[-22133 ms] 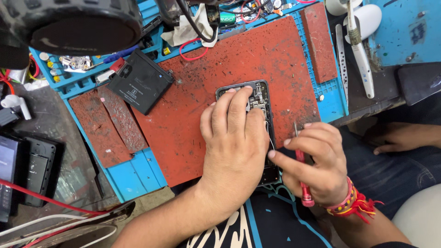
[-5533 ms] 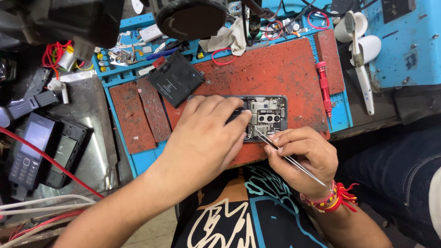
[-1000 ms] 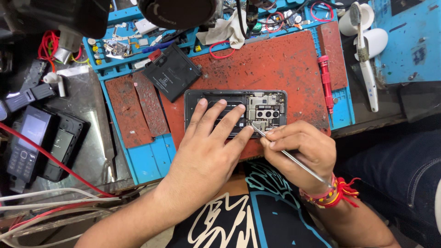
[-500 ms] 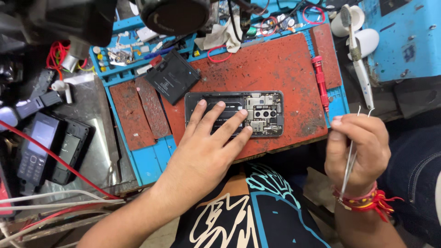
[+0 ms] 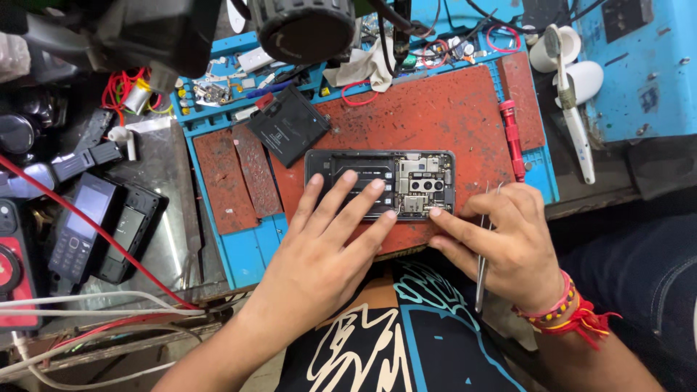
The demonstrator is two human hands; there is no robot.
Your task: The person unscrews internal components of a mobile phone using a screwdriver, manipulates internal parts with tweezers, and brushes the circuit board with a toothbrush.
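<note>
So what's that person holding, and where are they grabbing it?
The right hand holds thin metal tweezers around their upper half. The left hand holds nothing; it lies flat on the opened phone.

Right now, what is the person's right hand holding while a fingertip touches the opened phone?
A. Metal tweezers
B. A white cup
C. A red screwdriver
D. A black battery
A. The right hand grips thin metal tweezers with their points up by the knuckles, its index fingertip on the opened phone; the red screwdriver lies apart on the mat.
</note>
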